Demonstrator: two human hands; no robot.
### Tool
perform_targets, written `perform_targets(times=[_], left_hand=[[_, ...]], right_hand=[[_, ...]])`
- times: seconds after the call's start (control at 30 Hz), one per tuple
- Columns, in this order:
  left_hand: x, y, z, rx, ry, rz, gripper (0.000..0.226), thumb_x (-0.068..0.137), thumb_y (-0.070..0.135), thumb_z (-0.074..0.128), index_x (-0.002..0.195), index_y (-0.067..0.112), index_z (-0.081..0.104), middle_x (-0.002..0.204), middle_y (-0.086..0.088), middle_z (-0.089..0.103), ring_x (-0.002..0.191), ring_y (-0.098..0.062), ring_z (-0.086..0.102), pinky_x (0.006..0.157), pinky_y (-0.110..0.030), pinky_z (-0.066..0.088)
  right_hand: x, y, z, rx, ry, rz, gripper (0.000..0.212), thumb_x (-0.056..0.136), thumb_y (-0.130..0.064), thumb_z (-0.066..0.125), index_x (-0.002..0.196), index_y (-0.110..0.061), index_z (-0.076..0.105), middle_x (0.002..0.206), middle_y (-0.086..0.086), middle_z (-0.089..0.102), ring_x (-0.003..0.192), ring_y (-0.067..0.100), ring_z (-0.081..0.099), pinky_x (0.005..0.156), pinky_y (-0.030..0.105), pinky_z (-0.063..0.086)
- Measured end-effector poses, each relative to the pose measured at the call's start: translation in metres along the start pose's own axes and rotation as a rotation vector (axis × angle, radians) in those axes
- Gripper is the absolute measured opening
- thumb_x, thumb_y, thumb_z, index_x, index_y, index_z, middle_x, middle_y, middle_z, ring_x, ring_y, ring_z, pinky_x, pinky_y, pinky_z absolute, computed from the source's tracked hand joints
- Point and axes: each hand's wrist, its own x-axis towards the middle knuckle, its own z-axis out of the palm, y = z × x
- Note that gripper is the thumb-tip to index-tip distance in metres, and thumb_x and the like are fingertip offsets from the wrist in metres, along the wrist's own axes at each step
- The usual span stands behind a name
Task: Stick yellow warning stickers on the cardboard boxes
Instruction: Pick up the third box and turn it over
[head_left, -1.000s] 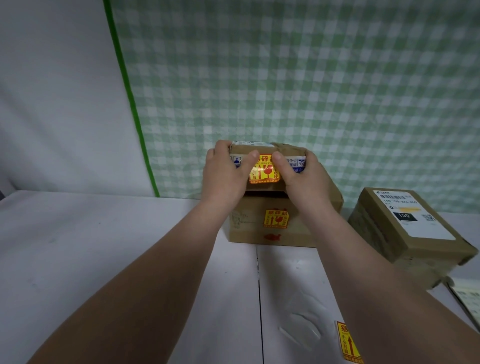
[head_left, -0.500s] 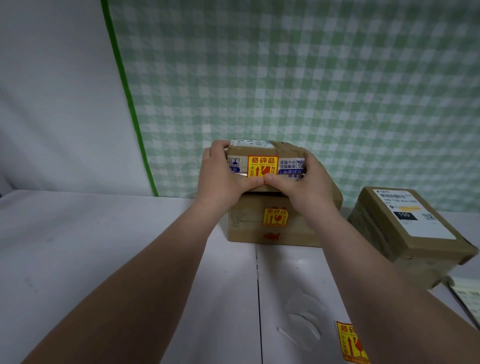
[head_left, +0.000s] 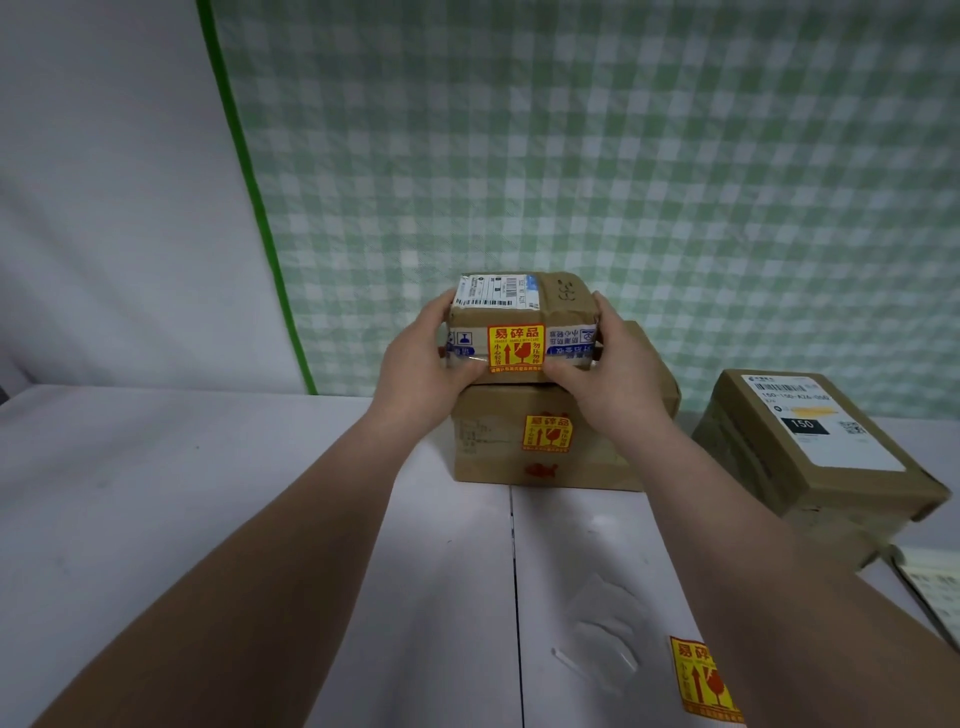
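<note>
Stickered small box gripped by left hand; right hand too.

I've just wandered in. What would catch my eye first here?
In the centre, the left hand and right hand hold a small box on top of a bigger box. Each box has a bright yellow sticker on its front, the upper sticker and the lower sticker. A third box sits apart at the right, and a spare sticker lies on the table near the bottom edge.
</note>
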Motion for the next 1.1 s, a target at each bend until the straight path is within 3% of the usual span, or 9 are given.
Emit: perform_targets(times=[0.1,0.17,0.23,0.33,0.47,0.57,0.67,0.87,1.1], left_hand=[[-0.006,-0.001,0.006,0.007,0.028,-0.026,0.069,0.083,0.007,0.066,0.141,0.026,0.035,0.116,0.018,0.049,0.101,-0.002,0.052,0.081,-0.012,0.041],[-0.009,0.001,0.01,0.049,0.07,-0.055,0.071,0.084,0.01,0.065,0.144,0.024,0.029,0.132,0.007,0.047,0.118,-0.013,0.049,0.093,-0.021,0.038],[-0.014,0.007,0.015,0.106,0.129,-0.122,0.075,0.084,0.01,0.063,0.146,0.023,0.022,0.143,-0.006,0.035,0.13,-0.021,0.037,0.096,-0.023,0.03],[-0.027,0.026,0.022,0.127,0.288,-0.082,0.066,0.081,0.006,0.06,0.141,0.019,0.034,0.137,-0.008,0.036,0.125,-0.022,0.038,0.093,-0.02,0.03],[-0.056,0.052,0.032,0.107,0.383,0.024,0.044,0.08,0.003,0.053,0.122,0.016,0.052,0.12,-0.002,0.044,0.101,-0.011,0.045,0.082,-0.013,0.032],[-0.077,0.055,0.045,0.109,0.225,0.009,0.034,0.08,0.002,0.051,0.11,0.015,0.059,0.109,-0.001,0.053,0.094,-0.014,0.051,0.075,-0.013,0.035],[-0.099,0.045,0.064,0.173,-0.095,-0.104,0.025,0.083,0.007,0.055,0.104,0.017,0.064,0.105,-0.003,0.063,0.098,-0.02,0.059,0.075,-0.018,0.046],[-0.143,0.03,0.092,0.433,-0.594,-0.273,0.059,0.081,0.03,0.063,0.136,0.023,0.042,0.136,-0.008,0.042,0.118,-0.024,0.049,0.09,-0.027,0.041],[-0.166,0.022,0.118,0.492,-0.747,-0.252,0.075,0.078,0.039,0.067,0.143,0.03,0.031,0.146,-0.007,0.033,0.134,-0.031,0.027,0.108,-0.038,0.026]], right_hand=[[-0.004,0.001,0.0,-0.079,0.01,-0.001,0.067,0.082,-0.022,0.07,0.14,-0.027,0.038,0.11,-0.013,0.058,0.104,0.009,0.055,0.067,0.012,0.037],[-0.011,0.004,-0.004,-0.122,0.037,-0.001,0.058,0.082,-0.021,0.07,0.134,-0.027,0.045,0.109,-0.013,0.056,0.107,0.011,0.054,0.065,0.014,0.035],[-0.019,0.009,-0.01,-0.12,0.056,0.013,0.06,0.08,-0.02,0.07,0.135,-0.026,0.045,0.12,-0.008,0.058,0.114,0.017,0.053,0.078,0.023,0.043],[-0.035,0.017,-0.028,-0.099,0.073,0.043,0.057,0.081,-0.019,0.069,0.134,-0.024,0.047,0.116,-0.004,0.059,0.109,0.017,0.053,0.081,0.027,0.043],[-0.056,0.045,-0.062,-0.172,0.148,0.135,0.058,0.08,-0.023,0.068,0.135,-0.02,0.048,0.128,0.004,0.058,0.125,0.029,0.042,0.098,0.041,0.042],[-0.071,0.068,-0.091,-0.292,0.198,0.239,0.059,0.081,-0.033,0.065,0.135,-0.019,0.048,0.133,0.01,0.053,0.127,0.035,0.033,0.093,0.039,0.034],[-0.082,0.089,-0.114,-0.475,0.235,0.315,0.065,0.076,-0.047,0.063,0.134,-0.021,0.048,0.142,0.013,0.043,0.13,0.037,0.03,0.103,0.042,0.028],[-0.099,0.117,-0.121,-0.415,0.232,0.393,0.072,0.074,-0.047,0.068,0.135,-0.018,0.044,0.149,0.019,0.023,0.138,0.038,0.013,0.107,0.049,0.029],[-0.095,0.128,-0.116,-0.287,0.26,0.448,0.069,0.065,-0.049,0.076,0.121,-0.023,0.043,0.156,0.017,-0.007,0.139,0.045,0.006,0.103,0.06,0.032]])
